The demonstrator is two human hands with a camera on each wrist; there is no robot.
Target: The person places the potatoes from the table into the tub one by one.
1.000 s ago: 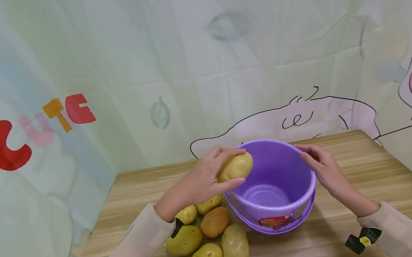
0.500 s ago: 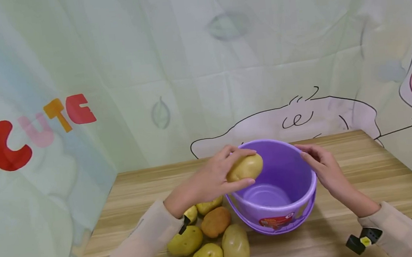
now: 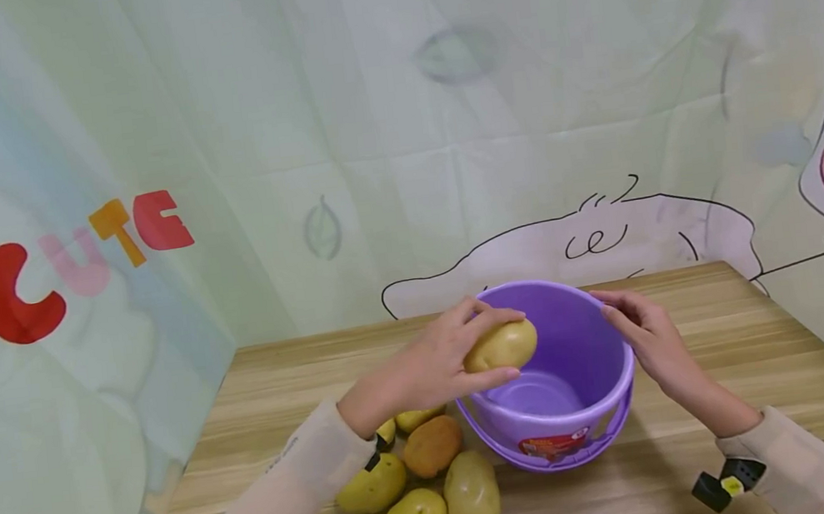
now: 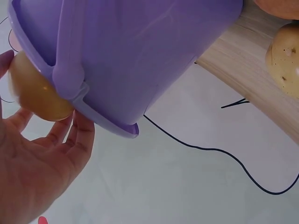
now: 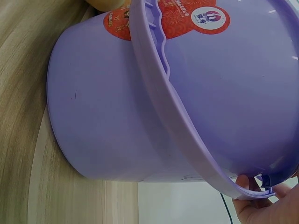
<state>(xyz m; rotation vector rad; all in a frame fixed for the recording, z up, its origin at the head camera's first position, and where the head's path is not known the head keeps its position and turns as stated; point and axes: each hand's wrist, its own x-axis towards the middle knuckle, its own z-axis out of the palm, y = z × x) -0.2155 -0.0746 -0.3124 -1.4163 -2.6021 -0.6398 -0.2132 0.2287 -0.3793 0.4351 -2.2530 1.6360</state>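
Potato [image 3: 506, 347] shifted rightward over bucket [image 3: 579, 344], clamped by left fingers [image 3: 496, 378]; rim [image 3: 550, 421] pinched by right fingers [image 3: 623, 324], likely for steadiness.

The left hand [image 3: 434, 362] has advanced the yellow potato [image 3: 504, 346] toward 4 o'clock in the head view, farther over the purple bucket [image 3: 580, 348].

Left hand [image 3: 444, 361] holds oval yellow potato [image 3: 504, 345] over round purple plastic bucket [image 3: 575, 344] near far edge of wooden tabletop [image 3: 596, 501].
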